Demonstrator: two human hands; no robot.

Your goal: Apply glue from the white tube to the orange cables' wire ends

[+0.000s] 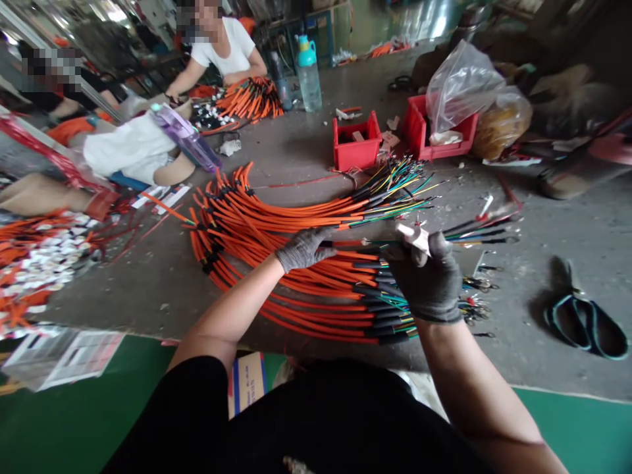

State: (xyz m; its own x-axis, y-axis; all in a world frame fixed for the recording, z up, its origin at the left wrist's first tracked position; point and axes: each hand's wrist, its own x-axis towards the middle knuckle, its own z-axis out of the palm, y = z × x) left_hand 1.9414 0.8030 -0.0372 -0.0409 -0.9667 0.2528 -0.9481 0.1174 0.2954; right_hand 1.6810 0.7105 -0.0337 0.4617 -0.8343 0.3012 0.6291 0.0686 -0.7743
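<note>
My left hand (307, 250), in a grey knit glove, is closed around an orange cable (349, 244) above a spread of similar cables (296, 293). To its right, my right hand (428, 280), in a darker grey glove, pinches a small white piece (413, 237) between thumb and fingers. Thin coloured wires (486, 232) with ring-like ends stick out beyond that hand. Most cables lie curved on the table, black sleeves (385, 322) and bare coloured wires at their right ends. The palm of my right hand is hidden.
Dark-handled scissors (585, 322) lie at the right. Two red bins (356, 146) stand behind the cables, one holding a plastic bag (461, 85). A water bottle (309, 79) and a purple bottle (185, 138) are farther back. A co-worker (227, 52) sits across the table (316, 148).
</note>
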